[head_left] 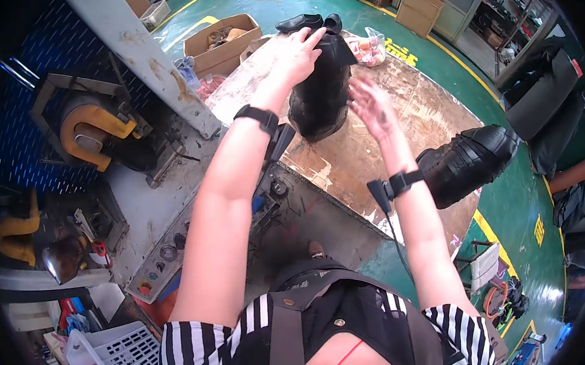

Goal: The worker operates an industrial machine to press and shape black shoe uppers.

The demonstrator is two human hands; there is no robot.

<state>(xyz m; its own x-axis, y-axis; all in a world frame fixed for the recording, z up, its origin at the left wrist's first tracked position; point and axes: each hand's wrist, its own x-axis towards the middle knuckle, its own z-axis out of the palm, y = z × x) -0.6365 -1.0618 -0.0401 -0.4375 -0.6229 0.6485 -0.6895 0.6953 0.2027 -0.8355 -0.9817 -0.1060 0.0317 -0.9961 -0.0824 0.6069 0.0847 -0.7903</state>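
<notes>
A tall bundle of black leather-like pieces, which look like nested shoe uppers [320, 99], stands on the worn wooden tabletop [429, 98]. My left hand [303, 58] lies over the bundle's upper left side, fingers stretched out and apart near its far end. To the right of the bundle, my right hand [373, 108] is open with its fingers loosely spread and slightly blurred. Its fingertips are close to the bundle's side; whether they touch it I cannot tell. Just beyond my left fingertips are black shoe-shaped pieces [299, 24].
Another bundle of black pieces [471, 163] lies at the table's right side. A clear plastic bag [368, 48] sits at the far edge. Beyond the table's left is a cardboard box [223, 43]. At left stands a machine with yellow curved parts [89, 132]; a white plastic basket [118, 361] is lower left.
</notes>
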